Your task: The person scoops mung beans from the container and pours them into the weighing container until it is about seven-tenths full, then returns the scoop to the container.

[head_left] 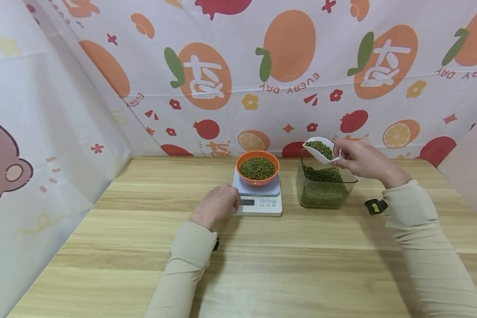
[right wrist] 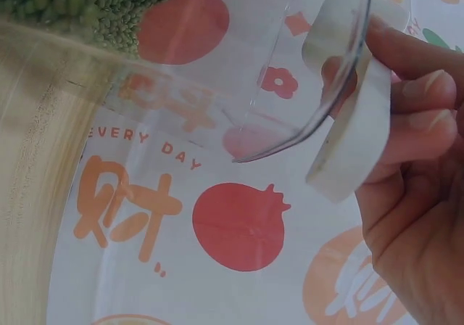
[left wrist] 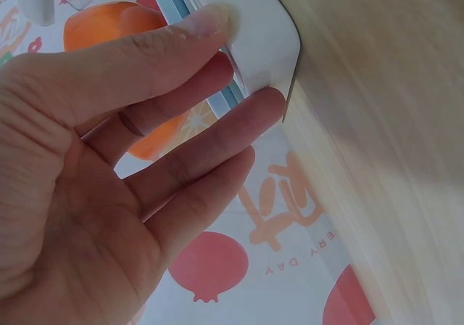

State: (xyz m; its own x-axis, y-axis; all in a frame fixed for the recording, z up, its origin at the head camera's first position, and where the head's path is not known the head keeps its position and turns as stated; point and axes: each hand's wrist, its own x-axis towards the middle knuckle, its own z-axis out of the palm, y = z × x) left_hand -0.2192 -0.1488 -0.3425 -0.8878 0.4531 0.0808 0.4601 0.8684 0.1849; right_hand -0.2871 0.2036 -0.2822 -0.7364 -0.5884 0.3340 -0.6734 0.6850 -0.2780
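Note:
My right hand (head_left: 359, 161) grips the handle of a white scoop (head_left: 321, 157) heaped with green mung beans. The scoop is tilted above a clear square container (head_left: 300, 191) partly filled with the same beans. In the right wrist view, my fingers wrap the white scoop handle (right wrist: 355, 147) beside the container's wall (right wrist: 290, 133). My left hand (head_left: 218, 204) is at the front left corner of a white kitchen scale (head_left: 262, 210); in the left wrist view, thumb and fingers hold the scale's edge (left wrist: 254, 20). An orange bowl (head_left: 258, 182) of mung beans sits on the scale.
A light wooden table (head_left: 294, 265) bears everything. Behind it hangs a white cloth (head_left: 242, 84) printed with fruit, meeting the table's back edge. Another cloth (head_left: 51, 110) hangs along the left side. A dark strap (head_left: 375, 206) shows by my right cuff.

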